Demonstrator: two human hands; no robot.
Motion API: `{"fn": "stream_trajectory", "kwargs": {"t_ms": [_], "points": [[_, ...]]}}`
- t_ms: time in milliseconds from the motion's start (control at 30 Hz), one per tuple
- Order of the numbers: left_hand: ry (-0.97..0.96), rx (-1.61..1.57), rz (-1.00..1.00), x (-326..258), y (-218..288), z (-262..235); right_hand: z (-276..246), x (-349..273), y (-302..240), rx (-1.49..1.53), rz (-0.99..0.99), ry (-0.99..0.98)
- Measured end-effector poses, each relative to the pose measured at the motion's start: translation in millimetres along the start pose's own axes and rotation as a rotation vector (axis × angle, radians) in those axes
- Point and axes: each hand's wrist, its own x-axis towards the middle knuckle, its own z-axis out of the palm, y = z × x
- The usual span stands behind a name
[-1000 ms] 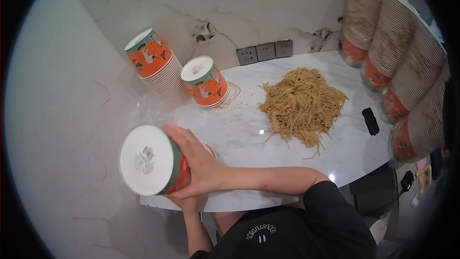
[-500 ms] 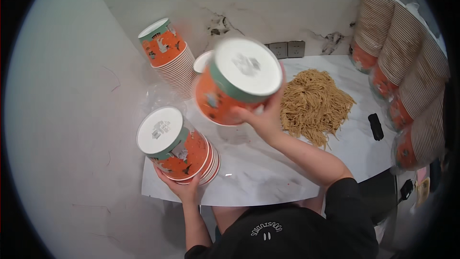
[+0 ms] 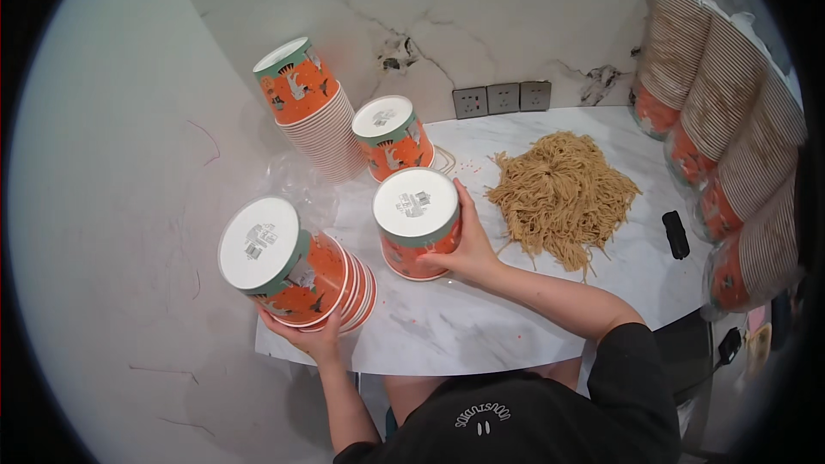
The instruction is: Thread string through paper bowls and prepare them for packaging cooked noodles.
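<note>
My left hand (image 3: 311, 339) wraps round a short stack of orange and green paper buckets (image 3: 322, 288), held tilted over the table's left front corner with the white base up. Several rims show at the stack's lower right end. Mid-table, my right hand (image 3: 471, 245) grips one upside-down paper bucket (image 3: 416, 204), fingers along its right side and thumb across the front. Its rim looks to be at the tabletop. Just behind it stands another upside-down paper bucket (image 3: 394, 142). The insides of all these buckets are hidden.
A tall bucket stack (image 3: 314, 120) leans at the back left, with clear plastic film (image 3: 301, 189) beside it. Right of centre lies a heap of tan strings (image 3: 567, 198). A black object (image 3: 675, 235) and several bagged bucket stacks (image 3: 722, 94) are farther right. Wall sockets (image 3: 503, 99) line the back.
My right hand has brought its bucket down from above the table onto or close to the surface, uncovering the bucket behind. My left hand's stack has shifted slightly left.
</note>
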Motion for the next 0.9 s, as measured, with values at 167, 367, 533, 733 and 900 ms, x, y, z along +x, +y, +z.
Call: {"fn": "stream_trajectory", "kwargs": {"t_ms": [167,367,533,733,900], "points": [[0.065,-0.010,0.104,13.4,-11.5,-8.1,6.9,4.7,-20.9,0.381,0.169,0.060],[0.188,-0.439,0.084,39.7,22.4,-16.7,-6.8,-2.8,-53.9,1.354,0.922,-0.104],[0.008,-1.293,-0.163,54.8,126.6,-11.3,-3.7,-31.1,-45.1,1.592,0.899,-0.167],[-0.320,-1.488,-1.065,40.1,158.3,1.5,-7.8,-39.1,-26.6,1.660,0.976,0.029],[-0.492,-1.576,-1.377,34.1,158.0,31.8,-8.6,-62.1,-48.0,1.345,1.095,0.046]]}}
